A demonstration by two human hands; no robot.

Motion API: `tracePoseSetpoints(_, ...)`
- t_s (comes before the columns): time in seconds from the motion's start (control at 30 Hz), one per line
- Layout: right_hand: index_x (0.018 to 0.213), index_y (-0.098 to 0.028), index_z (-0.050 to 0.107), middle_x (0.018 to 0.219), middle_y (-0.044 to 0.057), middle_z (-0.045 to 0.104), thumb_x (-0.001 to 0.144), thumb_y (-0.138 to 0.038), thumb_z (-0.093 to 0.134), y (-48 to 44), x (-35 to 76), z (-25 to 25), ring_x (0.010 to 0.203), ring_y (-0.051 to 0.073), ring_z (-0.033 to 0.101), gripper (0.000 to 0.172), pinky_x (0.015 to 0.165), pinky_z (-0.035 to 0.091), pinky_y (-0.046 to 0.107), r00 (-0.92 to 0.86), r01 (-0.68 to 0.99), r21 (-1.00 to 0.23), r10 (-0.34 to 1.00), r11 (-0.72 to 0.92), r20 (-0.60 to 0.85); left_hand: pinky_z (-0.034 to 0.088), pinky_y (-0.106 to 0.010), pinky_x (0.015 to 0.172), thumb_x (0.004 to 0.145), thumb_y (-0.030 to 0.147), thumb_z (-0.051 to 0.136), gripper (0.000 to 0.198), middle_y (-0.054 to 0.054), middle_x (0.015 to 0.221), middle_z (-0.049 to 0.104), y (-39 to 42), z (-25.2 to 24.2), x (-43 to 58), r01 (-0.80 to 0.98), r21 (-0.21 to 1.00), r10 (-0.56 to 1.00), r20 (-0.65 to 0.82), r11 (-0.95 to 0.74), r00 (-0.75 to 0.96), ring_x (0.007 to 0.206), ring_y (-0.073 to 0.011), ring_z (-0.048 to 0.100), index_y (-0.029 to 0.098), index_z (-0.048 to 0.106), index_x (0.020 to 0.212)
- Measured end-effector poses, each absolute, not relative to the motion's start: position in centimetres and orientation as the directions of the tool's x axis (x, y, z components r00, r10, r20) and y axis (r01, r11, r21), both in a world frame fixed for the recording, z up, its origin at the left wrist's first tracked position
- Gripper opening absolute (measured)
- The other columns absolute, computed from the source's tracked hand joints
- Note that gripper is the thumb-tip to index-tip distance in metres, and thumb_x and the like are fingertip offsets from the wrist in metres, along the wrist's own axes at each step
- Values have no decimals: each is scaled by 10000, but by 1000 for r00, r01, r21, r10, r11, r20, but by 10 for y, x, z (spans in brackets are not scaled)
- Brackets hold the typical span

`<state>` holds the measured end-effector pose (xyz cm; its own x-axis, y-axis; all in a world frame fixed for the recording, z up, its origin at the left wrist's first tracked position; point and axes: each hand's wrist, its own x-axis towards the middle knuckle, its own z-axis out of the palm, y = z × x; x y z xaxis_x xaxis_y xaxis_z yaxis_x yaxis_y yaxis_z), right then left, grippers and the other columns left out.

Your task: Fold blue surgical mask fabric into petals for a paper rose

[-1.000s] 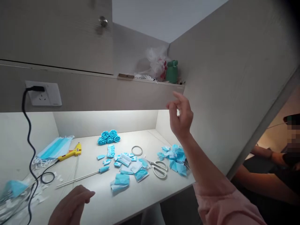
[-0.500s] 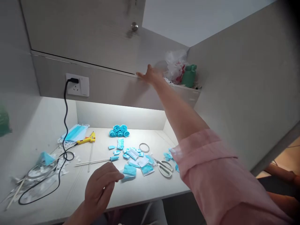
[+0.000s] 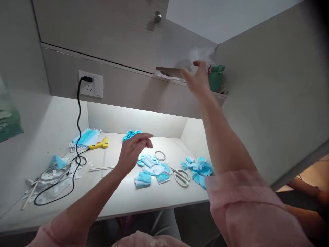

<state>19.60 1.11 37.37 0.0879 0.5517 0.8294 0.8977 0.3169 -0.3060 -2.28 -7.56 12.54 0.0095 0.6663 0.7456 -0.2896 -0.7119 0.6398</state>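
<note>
My right hand (image 3: 197, 79) is raised to the upper shelf, thumb and fingers apart. Its thumb is at the right end of a flat brownish piece (image 3: 169, 71); whether they touch I cannot tell. White items (image 3: 174, 79) lie beneath that piece. Behind the fingers are a clear plastic bag (image 3: 202, 54) and a green container (image 3: 216, 78). My left hand (image 3: 136, 151) hovers over the desk, its index finger stretched out and the others loosely bent, with nothing visible in it. Partly hidden behind it are blue rolled roses (image 3: 132, 134).
On the desk lie cut blue mask pieces (image 3: 144, 178), scissors (image 3: 181, 177), a tape ring (image 3: 159, 155), a blue pile (image 3: 200, 168), a yellow glue gun (image 3: 100, 143) and masks (image 3: 86, 138). A black cord (image 3: 79, 130) hangs from the socket (image 3: 91, 84). Another person's arm (image 3: 303, 188) shows at right.
My right hand has moved right along the shelf, and the brownish piece now shows to its left. My left hand has risen and moved forward over the desk. The view has shifted slightly.
</note>
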Motion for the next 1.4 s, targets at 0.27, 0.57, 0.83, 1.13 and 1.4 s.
tracePoseSetpoints(0.27, 1650, -282, 248, 1435, 196, 632, 940, -508, 680, -83, 179, 142, 1252, 386, 636, 861, 1073, 554, 599, -112, 869, -46, 287, 492, 951, 521, -404, 1096, 1119, 573, 381, 537, -99, 1417, 728, -46, 138, 30, -757, 646, 887, 403, -101, 225, 1330, -268, 669, 269, 602, 1502)
tracePoseSetpoints(0.57, 1677, -212, 324, 1475, 193, 662, 1050, -642, 461, -90, 164, 48, 1363, 366, 608, 773, 1190, 478, 603, -184, 768, -314, 663, 557, 725, 624, -506, 1006, 1125, 573, 306, 612, -114, 1232, 807, -40, 57, 1, -830, 498, 944, 63, 251, 323, 1132, -290, 769, 180, 628, 1465)
tracePoseSetpoints(0.83, 1541, -219, 580, 1559, 124, 646, 1008, -802, 377, -81, 178, 38, 1476, 271, 589, 815, 1261, 465, 480, -115, 387, -819, 904, 423, 412, 659, -460, 781, 1105, 566, 255, 678, -159, 1253, 790, -43, 27, -25, -706, 611, 902, -30, 358, 431, 875, -281, 786, 123, 675, 1400)
tracePoseSetpoints(1.13, 1436, -244, 682, 1427, 112, 745, 981, -802, 447, -79, 195, 17, 1354, 260, 691, 758, 1161, 556, 482, 17, 227, -924, 947, 309, 321, 622, -362, 755, 1033, 688, 414, 728, -166, 1281, 768, -40, 20, -29, -740, 589, 909, 25, 324, 417, 878, -237, 753, 143, 645, 1455)
tracePoseSetpoints(1.4, 1433, -242, 677, 1392, 126, 762, 1034, -731, 429, -73, 206, 0, 1318, 263, 713, 678, 1128, 563, 486, 17, 262, -903, 933, 342, 358, 635, -368, 842, 1036, 664, 434, 692, -165, 1218, 784, -28, 15, -30, -727, 605, 905, 25, 324, 424, 876, -227, 754, 123, 680, 1391)
